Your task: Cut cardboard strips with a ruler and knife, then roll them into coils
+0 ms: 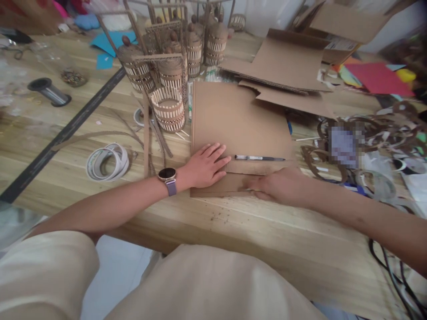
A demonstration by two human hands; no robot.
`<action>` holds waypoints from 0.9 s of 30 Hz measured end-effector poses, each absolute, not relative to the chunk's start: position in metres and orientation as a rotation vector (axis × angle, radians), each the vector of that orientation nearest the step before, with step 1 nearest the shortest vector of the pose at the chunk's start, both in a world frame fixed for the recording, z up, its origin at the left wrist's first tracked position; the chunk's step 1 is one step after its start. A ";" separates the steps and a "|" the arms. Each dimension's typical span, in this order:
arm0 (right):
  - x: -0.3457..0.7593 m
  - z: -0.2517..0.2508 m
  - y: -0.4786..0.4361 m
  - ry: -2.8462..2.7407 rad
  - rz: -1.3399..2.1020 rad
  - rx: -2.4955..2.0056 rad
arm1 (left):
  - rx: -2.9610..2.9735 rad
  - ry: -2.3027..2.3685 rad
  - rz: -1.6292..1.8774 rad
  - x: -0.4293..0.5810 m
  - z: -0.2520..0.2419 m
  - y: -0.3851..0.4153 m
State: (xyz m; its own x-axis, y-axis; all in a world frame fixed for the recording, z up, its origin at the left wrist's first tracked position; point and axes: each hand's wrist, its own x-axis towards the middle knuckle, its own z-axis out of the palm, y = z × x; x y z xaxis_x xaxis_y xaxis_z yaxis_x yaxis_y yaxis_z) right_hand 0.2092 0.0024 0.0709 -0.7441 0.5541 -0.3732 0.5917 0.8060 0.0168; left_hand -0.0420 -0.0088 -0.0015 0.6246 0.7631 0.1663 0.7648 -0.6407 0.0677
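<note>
A brown cardboard sheet (233,113) lies flat on the table in front of me. My left hand (208,166) rests open on its lower left part, fingers spread and pressing down. Along the near edge runs a narrow cardboard strip (220,183), with a dark gap between it and the sheet. My right hand (278,184) is closed at the strip's right part, fingertips pinching it; the hand is slightly blurred and hides that end. A capped black pen (260,158) lies on the sheet just above my right hand.
Rolls of tape (107,162) sit at left, near cardboard strips and a wire spool (50,92). An open stick-and-cardboard basket (167,111) stands in front of several finished lantern-like pieces. Cardboard offcuts (287,62) lie behind; curled scraps (383,133) crowd the right.
</note>
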 end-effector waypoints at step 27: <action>0.093 0.095 -0.034 2.469 0.041 0.533 | -2.831 -1.259 -0.302 -0.047 -0.004 -0.005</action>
